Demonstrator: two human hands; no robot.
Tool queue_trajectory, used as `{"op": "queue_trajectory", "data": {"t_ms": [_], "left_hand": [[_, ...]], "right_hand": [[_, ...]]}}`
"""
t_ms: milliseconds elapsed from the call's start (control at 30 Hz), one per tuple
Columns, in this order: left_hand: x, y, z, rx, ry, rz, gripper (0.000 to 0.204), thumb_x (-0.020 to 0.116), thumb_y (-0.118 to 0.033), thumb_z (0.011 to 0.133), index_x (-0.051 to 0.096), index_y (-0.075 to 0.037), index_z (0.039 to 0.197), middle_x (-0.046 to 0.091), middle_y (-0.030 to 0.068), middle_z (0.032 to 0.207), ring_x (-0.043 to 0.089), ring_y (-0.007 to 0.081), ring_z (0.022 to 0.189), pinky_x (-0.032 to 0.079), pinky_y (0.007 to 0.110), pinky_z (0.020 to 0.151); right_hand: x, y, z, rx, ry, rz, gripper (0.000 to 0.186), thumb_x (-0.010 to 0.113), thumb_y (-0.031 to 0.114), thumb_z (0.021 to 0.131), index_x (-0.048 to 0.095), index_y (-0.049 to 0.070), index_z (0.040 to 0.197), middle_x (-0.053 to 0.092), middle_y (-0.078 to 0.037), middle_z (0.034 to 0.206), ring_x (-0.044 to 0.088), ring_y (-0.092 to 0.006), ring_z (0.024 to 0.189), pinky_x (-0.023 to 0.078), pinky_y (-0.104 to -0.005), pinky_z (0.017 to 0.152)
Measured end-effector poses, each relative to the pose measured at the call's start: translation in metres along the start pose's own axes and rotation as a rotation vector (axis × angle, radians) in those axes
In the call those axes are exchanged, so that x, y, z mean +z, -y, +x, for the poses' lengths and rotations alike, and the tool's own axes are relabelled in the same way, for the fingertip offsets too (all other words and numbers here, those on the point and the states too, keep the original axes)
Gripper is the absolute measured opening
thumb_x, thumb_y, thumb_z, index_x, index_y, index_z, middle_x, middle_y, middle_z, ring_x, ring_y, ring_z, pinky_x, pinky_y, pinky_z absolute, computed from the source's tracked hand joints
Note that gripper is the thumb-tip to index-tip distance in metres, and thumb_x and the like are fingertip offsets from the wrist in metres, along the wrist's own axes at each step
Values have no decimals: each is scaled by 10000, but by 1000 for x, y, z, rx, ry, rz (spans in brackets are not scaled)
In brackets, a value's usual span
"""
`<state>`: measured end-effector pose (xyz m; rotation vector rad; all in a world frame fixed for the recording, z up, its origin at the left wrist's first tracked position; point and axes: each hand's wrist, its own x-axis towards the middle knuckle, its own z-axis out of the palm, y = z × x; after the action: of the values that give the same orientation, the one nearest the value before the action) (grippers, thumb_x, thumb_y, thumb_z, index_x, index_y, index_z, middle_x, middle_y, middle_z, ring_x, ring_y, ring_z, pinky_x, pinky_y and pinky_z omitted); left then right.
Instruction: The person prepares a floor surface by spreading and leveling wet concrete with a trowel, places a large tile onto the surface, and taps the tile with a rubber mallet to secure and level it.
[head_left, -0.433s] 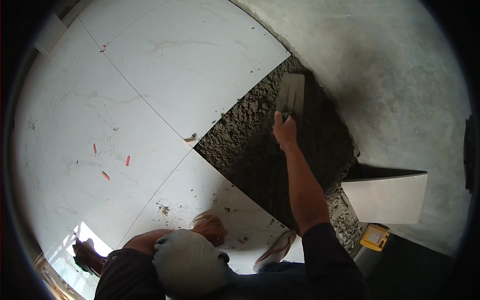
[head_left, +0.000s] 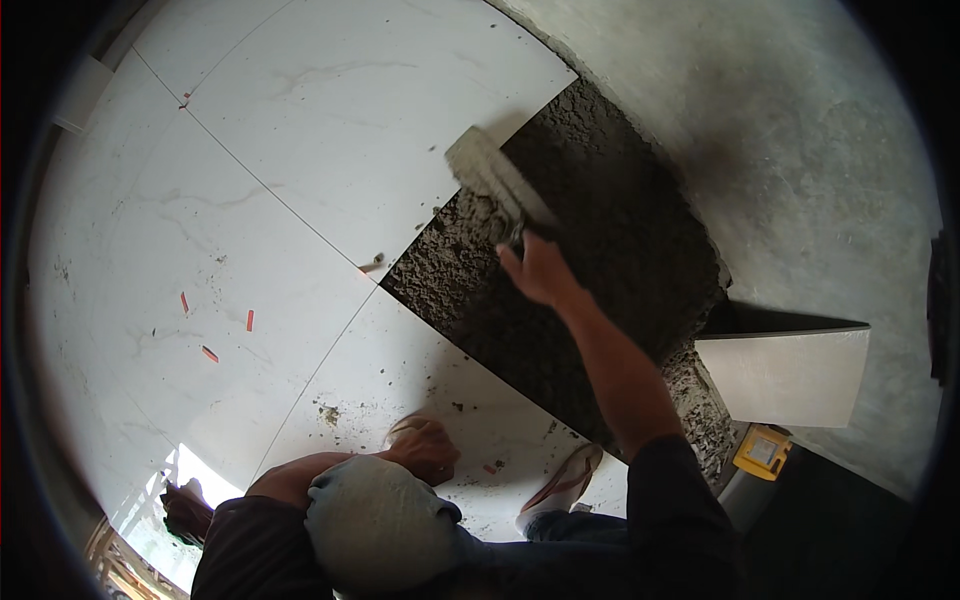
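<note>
My right hand (head_left: 530,262) is closed on the handle of a flat metal trowel (head_left: 480,165), which is over the upper-left edge of the dark mortar bed (head_left: 630,230), with rough lumps of mortar by it. My left hand (head_left: 425,450) is low over the white tiled floor (head_left: 250,230), beside my foot; its fingertips are too hidden to tell their state. A rounded grey shape (head_left: 380,520) covers part of the view near that hand. My other sandalled foot (head_left: 560,480) stands at the mortar's lower edge.
A bare concrete surface (head_left: 800,170) runs along the right. A pale tile piece (head_left: 780,375) lies at the bed's right, above a yellow boxy object (head_left: 762,450) and a dark area. Small red pieces (head_left: 250,320) and crumbs lie on the tiles.
My right hand and trowel have swept left, and the trowel is now tilted toward the upper left. The whole view has shifted slightly. My left hand stays low.
</note>
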<state>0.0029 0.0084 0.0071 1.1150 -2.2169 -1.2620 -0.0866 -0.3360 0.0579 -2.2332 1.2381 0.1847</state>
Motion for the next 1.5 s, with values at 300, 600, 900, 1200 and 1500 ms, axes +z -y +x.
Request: {"op": "queue_trajectory", "data": {"t_ms": [300,600,900,1200,1500], "left_hand": [[-15,6,14,32,-650,-120,288,670,-153,709,634,-94,989,626,93,969,575,285,974,424,438,884],[-164,108,103,-811,-604,549,890,553,-545,853,155,-49,1475,98,206,1537,22,351,1438,13,568,1131],[-216,166,119,-999,-758,405,734,333,-530,943,131,-90,1496,81,167,1557,0,303,1447,-25,527,1142],[-197,159,130,-941,-739,473,696,397,-488,939,224,-73,1471,141,192,1539,39,307,1444,-3,453,1164],[-213,141,180,-434,-654,413,662,518,-410,917,279,-78,1437,279,189,1481,198,319,1409,135,464,1164]], "right_hand": [[-16,-29,-10,371,-118,327,569,524,428,909,534,-118,1070,627,-303,984,617,-445,951,497,-472,779],[17,1,-26,320,-23,299,752,494,485,916,373,-141,1315,607,-289,1067,585,-434,1030,465,-517,848],[13,-15,-114,110,284,-4,447,612,353,871,549,-43,1068,627,-302,899,593,-469,912,503,-455,769],[-42,-76,21,62,13,165,563,560,474,881,577,-74,1006,653,-253,823,666,-356,811,507,-427,733],[-86,-95,88,225,-67,212,566,554,489,860,583,-67,960,627,-139,714,632,-194,576,505,-377,590]]}}
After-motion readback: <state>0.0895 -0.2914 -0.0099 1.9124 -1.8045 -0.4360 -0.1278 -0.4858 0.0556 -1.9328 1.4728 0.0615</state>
